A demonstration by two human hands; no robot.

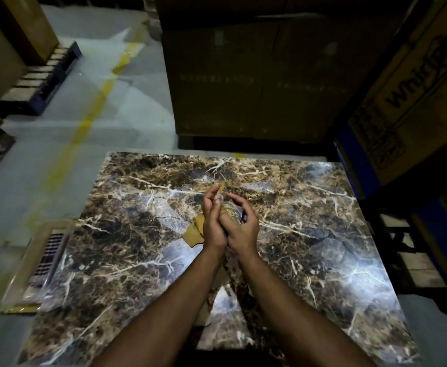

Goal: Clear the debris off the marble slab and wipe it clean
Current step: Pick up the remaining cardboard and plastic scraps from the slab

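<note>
**A:** Where is the slab, and what are the hands doing?

**B:** The marble slab (309,234), dark brown with white veins, lies flat in front of the person and fills the lower half of the view. Both hands meet above its centre. The left hand (213,223) and right hand (239,229) are pressed side by side, fingers curled round a small clump of debris (230,211), so each grip looks closed on that clump. A pale scrap pokes up from the left fingertips.

**B:** Just at nine o'clock of the hands, some tan scraps (194,231) lie on the surface, seemingly loose.

**A:** What could go wrong?

**B:** I'd guess spillage. The clump looks crumbly, and the hands cup it loosely, so bits could fall back onto the stone when it is carried off. The tan scraps might be missed too, since the busy veining hides small fragments and the light is dim.

**A:** Anything nearby to mind?

**B:** A flat framed panel (37,263) sits at the slab's eight o'clock edge, and a large cardboard box (243,75) stands at twelve. I can't see a wiping cloth.
</note>
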